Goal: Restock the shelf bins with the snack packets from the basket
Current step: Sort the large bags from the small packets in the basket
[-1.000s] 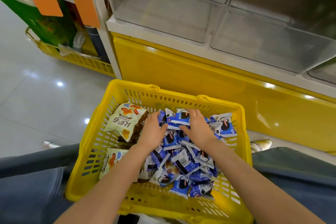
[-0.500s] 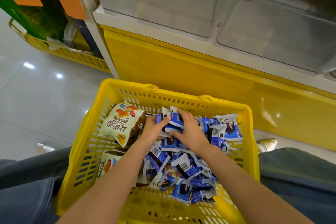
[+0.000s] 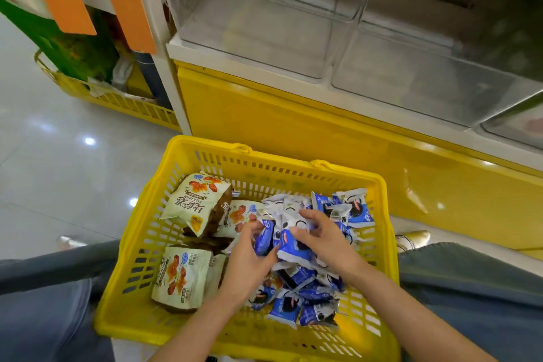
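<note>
Blue-and-white crinkled snack packets (image 3: 294,248) sit bunched between your hands, inside the slotted yellow plastic basket (image 3: 282,160). Your left hand (image 3: 249,258) curls round the bunch's left side; your right hand (image 3: 326,239) clamps its top. Clear rigid shelf bins (image 3: 258,35) stand above.

Left hand (image 3: 249,261) fingertips buried in blue packets (image 3: 293,248); number gripped: cannot tell. Right hand (image 3: 326,241), also gripping, hides those beneath. Basket (image 3: 276,160) near rim cut at 6 o'clock. Bin (image 3: 517,126) cut at 3 o'clock. Packet print unreadable.
</note>
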The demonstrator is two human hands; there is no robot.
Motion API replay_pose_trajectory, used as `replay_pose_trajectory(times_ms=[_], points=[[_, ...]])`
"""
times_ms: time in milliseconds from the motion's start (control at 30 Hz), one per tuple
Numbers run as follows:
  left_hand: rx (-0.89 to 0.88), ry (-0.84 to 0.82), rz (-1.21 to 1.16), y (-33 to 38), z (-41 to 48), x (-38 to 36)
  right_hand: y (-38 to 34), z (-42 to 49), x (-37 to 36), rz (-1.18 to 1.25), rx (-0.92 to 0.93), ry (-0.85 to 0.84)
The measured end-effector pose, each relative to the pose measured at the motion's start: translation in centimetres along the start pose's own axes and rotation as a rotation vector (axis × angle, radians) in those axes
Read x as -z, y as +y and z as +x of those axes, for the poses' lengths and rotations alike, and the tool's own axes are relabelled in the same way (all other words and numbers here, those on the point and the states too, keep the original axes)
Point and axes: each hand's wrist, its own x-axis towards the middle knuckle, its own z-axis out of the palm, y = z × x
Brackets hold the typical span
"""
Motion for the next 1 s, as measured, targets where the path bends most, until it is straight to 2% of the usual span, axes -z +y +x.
replay_pose_trajectory(times_ms=[67, 167, 333, 400, 467, 567, 633, 700, 767, 833, 900, 1000], points=[[0.040, -0.186, 0.102, -1.0, -0.5, -0.4, 1.2, -0.9, 1.7, -0.185, -0.035, -0.135], [0.076, -0.442, 0.252, -2.1, -1.1, -1.6, 2.5, -2.1, 3.0, -0.516, 0.015, -0.196], [0.045, -0.592, 0.592, -1.8, -1.7, -2.6, 3.2, -3.1, 2.6, -1.124, 0.061, -0.267], [-0.060, -0.574, 0.720, -0.6, -1.9, -1.5, 2.8, -3.1, 2.4, -1.239, 0.078, -0.256], [-0.221, -0.383, 0.712, 1.0, -1.8, 0.9, 1.5, -2.8, 2.1, -1.259, 0.147, -0.130], [-0.385, 0.068, 0.586, 3.8, -0.8, 6.3, -1.0, -1.2, 0.7, -1.008, 0.260, 0.089], [-0.401, 0.374, 0.598, 4.5, 0.5, 10.6, -2.7, 0.5, -1.4, -0.743, 0.250, 0.070], [-0.286, 0.537, 0.663, 3.8, 1.8, 14.6, -4.3, 2.7, -4.1, -0.498, 0.191, 0.004], [-0.100, 0.491, 0.656, 2.2, 2.6, 17.3, -5.5, 5.0, -7.2, -0.250, 0.041, -0.059], [0.027, 0.334, 0.531, 0.6, 2.6, 18.2, -6.2, 7.0, -10.1, -0.054, -0.131, -0.098], [0.073, 0.232, 0.456, -0.8, 2.3, 18.0, -6.4, 8.8, -12.5, 0.091, -0.257, -0.100], [0.028, 0.298, 0.407, -1.6, 2.2, 17.5, -6.6, 10.2, -14.6, 0.332, -0.366, -0.041]])
